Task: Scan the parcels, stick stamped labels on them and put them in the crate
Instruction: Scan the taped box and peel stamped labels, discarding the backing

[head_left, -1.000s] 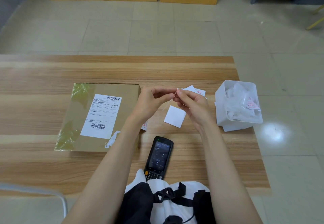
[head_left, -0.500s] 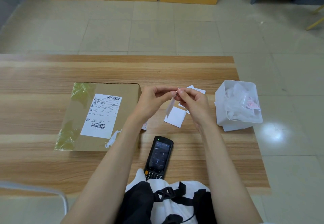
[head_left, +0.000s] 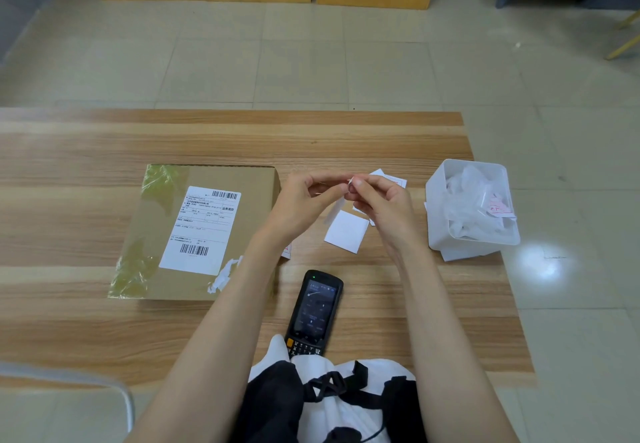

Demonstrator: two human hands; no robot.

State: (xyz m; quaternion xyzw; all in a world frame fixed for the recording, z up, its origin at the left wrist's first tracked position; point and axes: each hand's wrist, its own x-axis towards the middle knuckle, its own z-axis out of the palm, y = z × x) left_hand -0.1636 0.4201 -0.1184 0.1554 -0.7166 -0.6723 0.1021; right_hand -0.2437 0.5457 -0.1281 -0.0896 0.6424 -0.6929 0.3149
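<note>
- Left hand (head_left: 301,201) and right hand (head_left: 386,200) are raised together over the table (head_left: 69,321), fingertips meeting.
- Each hand pinches the top end of a small white label (head_left: 335,210) between thumb and forefinger; remaining fingers are loosely curled.
- The label hangs from the pinch, long axis slanting down and left, free end toward the person. It is blurred, and I cannot tell whether it is stamped.
- A blank white square (head_left: 346,231) lies flat on the table below the hands. More slips (head_left: 391,179) with red print show just behind the right hand.
- Parcel (head_left: 156,227) lies flat, left of the hands. Its shipping label (head_left: 204,231) runs lengthways away from the person, leaning slightly right.
- Scanner (head_left: 314,311) lies screen up between the forearms, keypad end nearest the person, long axis near-to-far.
- White tub (head_left: 436,227) of crumpled paper sits at the table's right edge.
</note>
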